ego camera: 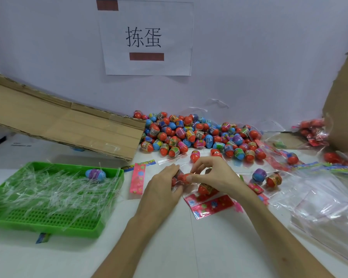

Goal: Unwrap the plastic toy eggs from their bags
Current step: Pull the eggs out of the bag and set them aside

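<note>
Left hand [165, 184], right hand [211, 173] both pinch bag [181, 177]; I fear sudden tear flinging egg [204, 189] into pile [189, 133].

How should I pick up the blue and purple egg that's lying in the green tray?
Come from above and pinch the egg across its middle, front and back. It lies on its side, ends pointing left and right, on loose clear strips near the back wall of the green tray, so reaching in sideways would likely snag.

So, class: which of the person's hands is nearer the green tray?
Left. The left hand is just right of the green tray; the right hand lies farther right.
</note>
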Action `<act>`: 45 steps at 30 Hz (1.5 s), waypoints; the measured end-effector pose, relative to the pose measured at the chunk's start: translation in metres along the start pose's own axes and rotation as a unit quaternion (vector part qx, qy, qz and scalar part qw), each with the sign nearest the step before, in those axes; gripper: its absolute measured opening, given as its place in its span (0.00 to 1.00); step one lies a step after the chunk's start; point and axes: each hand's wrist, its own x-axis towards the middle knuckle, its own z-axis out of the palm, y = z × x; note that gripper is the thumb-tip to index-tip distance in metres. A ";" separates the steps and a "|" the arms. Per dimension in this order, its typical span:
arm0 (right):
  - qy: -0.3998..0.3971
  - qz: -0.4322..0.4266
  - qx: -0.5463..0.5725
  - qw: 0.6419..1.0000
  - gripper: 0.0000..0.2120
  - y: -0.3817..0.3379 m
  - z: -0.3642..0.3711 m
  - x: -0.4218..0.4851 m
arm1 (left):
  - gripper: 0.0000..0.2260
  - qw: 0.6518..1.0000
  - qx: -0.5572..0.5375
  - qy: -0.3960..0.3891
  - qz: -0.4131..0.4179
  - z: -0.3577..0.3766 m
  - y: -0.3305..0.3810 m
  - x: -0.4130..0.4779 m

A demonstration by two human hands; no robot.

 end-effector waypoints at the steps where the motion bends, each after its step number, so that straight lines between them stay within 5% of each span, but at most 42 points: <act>1: -0.006 -0.011 -0.004 1.000 0.10 0.000 0.001 0.000 | 0.06 1.000 -0.007 0.001 0.003 0.000 0.000 0.000; 5: -0.021 -0.032 -0.009 0.999 0.02 -0.001 0.002 0.002 | 0.08 1.000 -0.012 0.005 0.007 -0.001 0.000 0.000; 10: -0.058 -0.030 -0.018 0.998 0.06 -0.003 -0.003 0.000 | 0.10 1.000 -0.005 0.004 0.012 -0.001 0.001 0.000; 17: 0.025 -0.043 0.008 0.999 0.07 -0.010 0.012 -0.005 | 0.13 1.000 0.000 0.006 0.003 -0.002 0.002 0.000; 25: -0.086 -0.037 0.024 0.995 0.06 -0.008 0.003 -0.004 | 0.22 1.000 0.013 0.016 -0.009 0.001 -0.002 0.001; 31: 0.193 -0.033 0.100 0.976 0.18 -0.003 -0.002 0.000 | 0.27 1.000 0.006 0.015 0.002 0.004 -0.002 0.000; 33: 0.230 -0.034 0.108 0.967 0.20 -0.004 0.000 -0.002 | 0.26 1.000 0.003 -0.008 0.026 0.005 0.000 -0.001; 40: 0.233 -0.062 0.028 0.970 0.21 -0.008 0.025 -0.006 | 0.27 0.999 0.014 -0.023 0.047 0.006 0.000 0.000; 45: 0.110 -0.015 0.147 0.983 0.10 -0.013 0.005 -0.002 | 0.30 0.999 0.030 -0.003 0.022 0.005 -0.004 0.001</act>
